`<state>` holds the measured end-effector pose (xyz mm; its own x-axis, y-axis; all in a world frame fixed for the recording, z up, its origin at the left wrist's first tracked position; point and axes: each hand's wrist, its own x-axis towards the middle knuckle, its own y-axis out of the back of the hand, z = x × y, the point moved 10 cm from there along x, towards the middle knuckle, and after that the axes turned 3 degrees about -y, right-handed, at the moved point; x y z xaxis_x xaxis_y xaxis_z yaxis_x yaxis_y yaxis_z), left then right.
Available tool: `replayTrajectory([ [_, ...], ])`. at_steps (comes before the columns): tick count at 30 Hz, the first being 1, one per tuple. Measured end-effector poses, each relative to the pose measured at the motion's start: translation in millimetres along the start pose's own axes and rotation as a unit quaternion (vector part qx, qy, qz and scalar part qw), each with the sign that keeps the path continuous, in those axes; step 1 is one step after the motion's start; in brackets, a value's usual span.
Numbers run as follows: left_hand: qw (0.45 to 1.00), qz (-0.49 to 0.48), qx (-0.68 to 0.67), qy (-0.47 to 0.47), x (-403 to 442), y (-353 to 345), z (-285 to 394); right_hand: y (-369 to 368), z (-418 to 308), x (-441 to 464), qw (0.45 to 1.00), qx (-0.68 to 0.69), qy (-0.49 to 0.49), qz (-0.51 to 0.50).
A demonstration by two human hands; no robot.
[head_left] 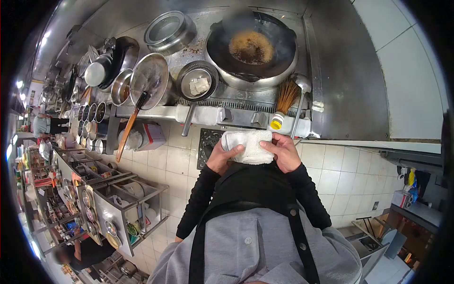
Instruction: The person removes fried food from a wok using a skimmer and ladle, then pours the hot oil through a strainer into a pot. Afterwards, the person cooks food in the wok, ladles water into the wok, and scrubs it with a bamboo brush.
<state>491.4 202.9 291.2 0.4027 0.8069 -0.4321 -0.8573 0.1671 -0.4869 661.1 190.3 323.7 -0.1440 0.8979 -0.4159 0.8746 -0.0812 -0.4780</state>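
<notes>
A folded white towel [248, 146] is held in front of my apron, between both hands. My left hand [224, 157] grips its left end with the thumb on top. The right end is pinched by my right hand [285, 152], thumb over the cloth and fingers beneath. Just beyond the towel runs the stove's metal front edge [198, 115]. A wok [217, 59] with bubbling brown liquid sits on the burner ahead. Left of it, a perforated strainer [209, 70] holds white pieces, its handle sticking out over the edge.
A bamboo brush [286, 97] and a ladle [302, 83] lie right of the wok. On the left are a large strainer with a wooden handle [126, 135], a lidded pot [182, 38] and several seasoning containers [92, 123]. Metal carts [127, 208] stand behind left; other people are farther off.
</notes>
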Motion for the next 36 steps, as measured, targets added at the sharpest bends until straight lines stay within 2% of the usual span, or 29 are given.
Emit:
replayTrajectory([
  [3,1.000,0.015,0.022,0.017,2,4,-1,-3,-4,2,0.997,-0.071,0.017,-0.030],
  [6,0.998,0.056,0.021,-0.005,3,18,-4,-9,-12,0,0.992,-0.117,0.037,-0.035],
  [9,0.992,0.089,0.085,-0.036,3,30,-3,-14,-12,3,0.989,-0.134,0.050,-0.039],
  [12,0.997,0.074,-0.001,0.001,-3,27,1,-23,3,11,0.987,-0.147,0.050,-0.042],
  [14,1.000,-0.010,0.027,-0.008,-4,1,8,-34,20,17,0.981,-0.177,0.059,-0.045],
  [15,0.998,-0.053,0.041,-0.014,-5,-9,10,-46,36,21,0.982,-0.156,0.057,-0.088],
  [16,0.986,-0.060,0.155,-0.031,6,16,-13,-55,43,24,0.966,-0.228,0.048,-0.110],
  [17,0.988,-0.066,0.135,0.022,5,20,-15,-63,50,27,0.944,-0.300,0.038,-0.132],
  [18,0.988,-0.073,0.113,0.074,4,25,-13,-72,52,29,0.964,-0.187,0.063,-0.177],
  [19,0.984,-0.080,0.093,0.127,1,26,-10,-76,49,28,0.975,-0.124,0.022,-0.180],
  [20,0.990,-0.039,0.038,0.129,-3,26,1,-82,41,22,0.981,-0.059,-0.019,-0.183],
  [21,0.988,-0.032,0.040,0.146,-4,35,-1,-84,39,19,0.981,0.006,-0.060,-0.184],
  [22,0.985,-0.025,0.042,0.163,-5,47,-7,-69,45,30,0.981,-0.061,-0.058,-0.176],
  [25,0.978,-0.035,-0.005,0.205,-6,71,-19,2,45,53,0.962,-0.273,0.014,-0.016],
  [27,0.972,-0.035,-0.083,0.217,-15,71,-14,51,45,49,0.957,-0.275,0.009,0.089],
  [29,0.969,-0.058,-0.077,0.227,-21,71,-8,105,57,38,0.916,-0.361,0.047,0.168],
  [31,0.967,-0.075,-0.069,0.232,-21,74,-2,156,75,20,0.856,-0.447,0.027,0.256],
  [34,0.972,-0.082,-0.033,0.217,-2,82,0,175,82,-3,0.768,-0.576,-0.071,0.271],
  [35,0.976,-0.078,-0.006,0.203,10,86,1,191,87,-14,0.777,-0.533,-0.074,0.328],
  [36,0.979,-0.071,0.023,0.192,20,91,1,202,96,-19,0.769,-0.532,-0.091,0.343],
])
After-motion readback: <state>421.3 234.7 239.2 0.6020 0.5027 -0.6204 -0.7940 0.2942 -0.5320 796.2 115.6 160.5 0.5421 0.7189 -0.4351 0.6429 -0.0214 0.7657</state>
